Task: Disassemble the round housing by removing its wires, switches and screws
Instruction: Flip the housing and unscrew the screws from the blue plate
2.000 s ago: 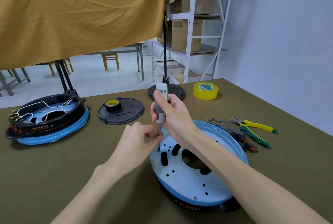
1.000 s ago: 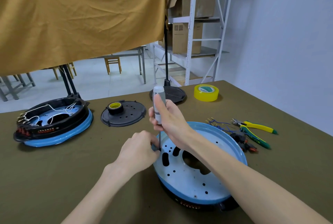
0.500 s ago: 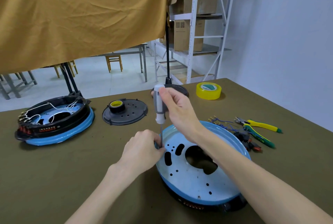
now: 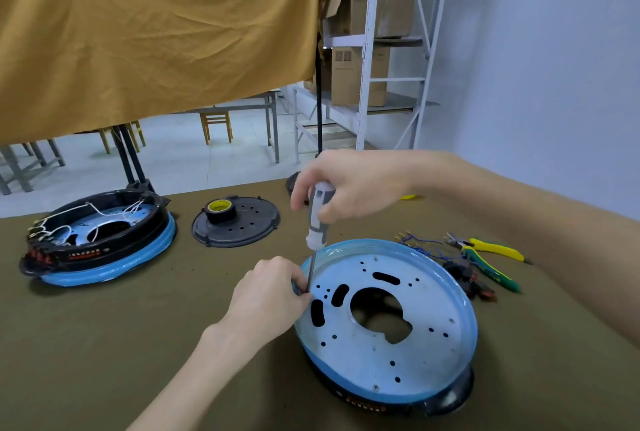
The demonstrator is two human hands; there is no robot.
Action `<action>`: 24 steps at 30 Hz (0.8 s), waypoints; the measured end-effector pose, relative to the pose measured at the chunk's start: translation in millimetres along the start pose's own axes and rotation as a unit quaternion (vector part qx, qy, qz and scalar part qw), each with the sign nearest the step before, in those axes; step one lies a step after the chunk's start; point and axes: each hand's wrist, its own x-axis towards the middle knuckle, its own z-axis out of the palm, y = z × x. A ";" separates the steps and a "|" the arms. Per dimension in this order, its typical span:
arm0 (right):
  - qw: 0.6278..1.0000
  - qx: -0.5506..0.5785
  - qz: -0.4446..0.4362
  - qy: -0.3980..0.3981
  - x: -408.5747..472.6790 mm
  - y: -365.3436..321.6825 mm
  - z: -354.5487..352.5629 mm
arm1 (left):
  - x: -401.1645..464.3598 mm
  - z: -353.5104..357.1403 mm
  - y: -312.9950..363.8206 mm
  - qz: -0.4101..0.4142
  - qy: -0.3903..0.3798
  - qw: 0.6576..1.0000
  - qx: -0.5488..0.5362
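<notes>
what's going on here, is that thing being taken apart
Yes. A person is unscrewing something on the round housing on the table. The right hand grips the screwdriver upright by its handle, tip down at the housing's near-left edge. The left hand pinches the shaft low down to steady it. Pulled wires and pliers lie to the right.

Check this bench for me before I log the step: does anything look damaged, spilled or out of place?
Nothing stands out. The round blue housing lies flat on the olive table; the right hand holds the grey screwdriver upright.
</notes>
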 end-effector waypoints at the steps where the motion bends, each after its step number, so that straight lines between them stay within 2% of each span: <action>1: 0.999 0.016 0.025 -0.034 1.9 -2.6 -1.5 | -0.3 0.0 0.6 0.001 0.001 1.000 0.004; 3: 0.993 -0.044 0.096 -0.045 6.9 -10.0 4.6 | -0.5 0.2 1.6 0.005 0.003 1.000 0.011; 6: 0.973 -0.191 0.121 0.046 14.2 -16.7 9.3 | -0.4 0.4 1.9 0.007 0.009 1.000 0.015; 7: 0.974 -0.194 0.113 0.041 17.1 -16.4 6.7 | -0.5 0.7 1.8 0.006 0.008 1.000 0.014; 11: 0.987 -0.093 0.078 -0.104 16.8 -23.4 -13.1 | -0.8 1.6 1.7 0.005 0.008 1.000 0.015; 12: 0.985 -0.091 0.082 -0.118 16.2 -25.4 -12.8 | -0.3 1.8 1.2 0.004 0.010 1.000 0.016; 15: 0.975 -0.172 0.122 -0.069 14.1 -27.5 -1.0 | 0.9 3.1 0.3 0.004 0.012 1.000 0.015; 17: 0.966 -0.239 0.099 -0.014 14.9 -24.2 6.2 | 1.0 3.2 0.2 0.003 0.012 1.000 0.014; 19: 0.981 -0.187 0.051 -0.013 13.3 -24.8 6.5 | 0.6 3.2 1.4 0.001 0.014 1.000 0.015; 21: 0.991 -0.112 0.033 -0.060 9.9 -27.3 -1.7 | 0.2 3.6 1.4 -0.002 0.017 1.000 0.015; 22: 0.992 -0.094 0.030 -0.077 8.4 -29.0 -3.2 | -0.2 3.6 1.5 -0.002 0.018 1.000 0.016; 24: 0.992 -0.102 0.056 -0.054 8.9 -28.3 2.3 | -0.9 3.6 1.8 -0.001 0.020 1.000 0.018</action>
